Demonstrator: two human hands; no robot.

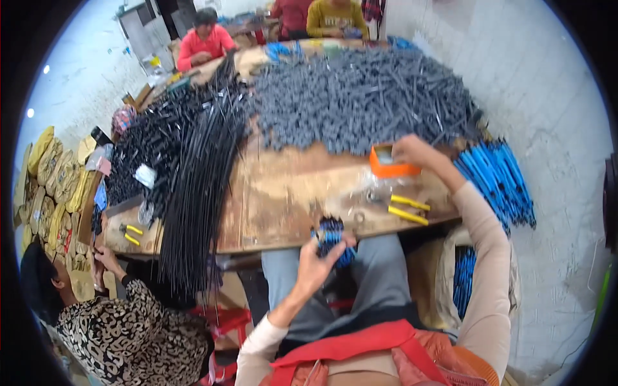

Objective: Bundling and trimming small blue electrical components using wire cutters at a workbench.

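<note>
Bundle (331,226), rough-topped, in left hand (315,262)

A blue-and-black bundle (330,233) is held well apart from an open orange box (393,171).

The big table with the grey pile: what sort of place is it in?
Probably a small assembly workshop: grey parts and long black rods are piled on the wooden table, and yellow-handled pliers lie there too.

text: none readable | yellow top (334,13), far background: chest print (335,21) too small and blurred to read
</note>
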